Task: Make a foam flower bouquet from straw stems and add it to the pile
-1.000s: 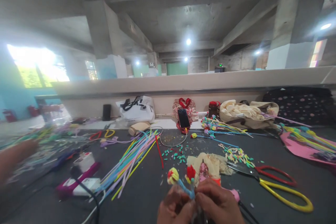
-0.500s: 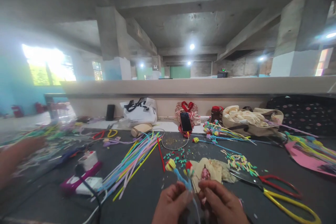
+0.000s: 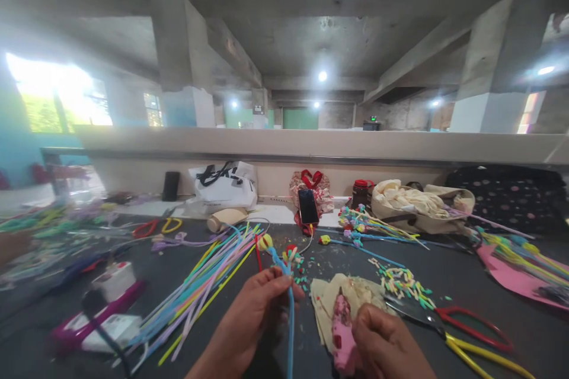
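My left hand [image 3: 262, 308] pinches light-blue pipe-cleaner stems [image 3: 290, 325] just below two small flower heads. One flower head [image 3: 265, 242] is yellow; the other, red one [image 3: 291, 251] sits to its right. A pink glue gun [image 3: 342, 334] lies with its nozzle pointing away from me on a stained beige cloth [image 3: 320, 302]. Close against the gun's right side is my right hand [image 3: 384, 337], its fingers curled together. Whatever those fingers hold, if anything, is hidden.
Loose pipe cleaners [image 3: 213, 284] lie left of my hands, beside a power strip [image 3: 98, 320]. Scissors [image 3: 444, 331] and cut pastel bits [image 3: 402, 281] are to the right. Finished-looking flower stems [image 3: 368, 222], a phone [image 3: 308, 207] and bags stand behind. A blurred hand [image 3: 15, 246] shows far left.
My left hand has moved left and away from me with the flower stems. My right hand has parted from it and shifted right, uncovering more of the glue gun. The view has shifted slightly.
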Demonstrator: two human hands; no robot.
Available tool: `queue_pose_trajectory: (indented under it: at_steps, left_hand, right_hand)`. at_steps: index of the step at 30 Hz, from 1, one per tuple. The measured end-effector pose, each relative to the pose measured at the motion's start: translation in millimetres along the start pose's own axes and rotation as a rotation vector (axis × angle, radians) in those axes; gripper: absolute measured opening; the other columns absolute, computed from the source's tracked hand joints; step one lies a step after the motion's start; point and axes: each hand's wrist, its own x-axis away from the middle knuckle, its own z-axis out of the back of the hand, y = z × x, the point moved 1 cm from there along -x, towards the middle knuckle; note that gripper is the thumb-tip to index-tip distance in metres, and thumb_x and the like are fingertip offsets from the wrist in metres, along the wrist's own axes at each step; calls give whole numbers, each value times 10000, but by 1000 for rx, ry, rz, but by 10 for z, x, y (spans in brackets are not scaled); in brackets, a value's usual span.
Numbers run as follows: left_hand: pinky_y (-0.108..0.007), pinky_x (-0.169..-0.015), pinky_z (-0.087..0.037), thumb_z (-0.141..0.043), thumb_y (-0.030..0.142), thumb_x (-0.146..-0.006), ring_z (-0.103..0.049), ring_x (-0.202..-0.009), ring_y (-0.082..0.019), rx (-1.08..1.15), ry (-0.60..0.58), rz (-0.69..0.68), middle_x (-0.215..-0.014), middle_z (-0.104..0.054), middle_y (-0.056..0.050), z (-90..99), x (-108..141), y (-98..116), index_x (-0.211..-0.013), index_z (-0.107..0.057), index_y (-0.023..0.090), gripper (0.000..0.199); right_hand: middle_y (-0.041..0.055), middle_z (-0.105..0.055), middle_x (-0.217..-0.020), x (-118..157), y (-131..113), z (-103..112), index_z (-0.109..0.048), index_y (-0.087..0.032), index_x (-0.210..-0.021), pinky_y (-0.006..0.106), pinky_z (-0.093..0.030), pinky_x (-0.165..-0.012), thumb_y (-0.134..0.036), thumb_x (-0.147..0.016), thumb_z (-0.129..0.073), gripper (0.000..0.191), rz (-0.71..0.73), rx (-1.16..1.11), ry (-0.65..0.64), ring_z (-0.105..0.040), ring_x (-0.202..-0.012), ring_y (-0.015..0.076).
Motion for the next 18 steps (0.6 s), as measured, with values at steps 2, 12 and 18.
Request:
queue_pose_trajectory:
  at_steps: [2, 12, 18]
  left_hand:
    - [-159, -423, -352, -594, 292, -684, -507, -472, -75, -16, 5, 5, -596, -620, -15, 45, -71, 81, -655, -554, 146, 154]
    - [-261, -643, -442, -609, 227, -683, -578, -698, -137, 178, -150, 119, -776, -641, -47, -117, -330, 104, -708, -621, 141, 90]
    - [-232, -578, -408, -699, 245, -574, -561, -601, -129, 165, -187, 118, -647, -630, -47, -182, -499, -156, -699, -647, 104, 196]
  right_hand:
    - [-87, -278, -412, -43, 45, 83, -317, -194, -490, 182, -159, -370, -402, -703, -497, 348, -10, 42, 34, -232, -383, 50]
    - [-24, -517, -571, -385, -167, 164, -580, -144, -683, 171, -330, -436, -349, -765, -496, 236, 126, 155, -80, -474, -467, 75]
    - [-59, -454, -396, -573, -242, -128, -601, -139, -641, 160, -221, -314, -424, -672, -568, 289, -36, -38, -145, -375, -316, 52]
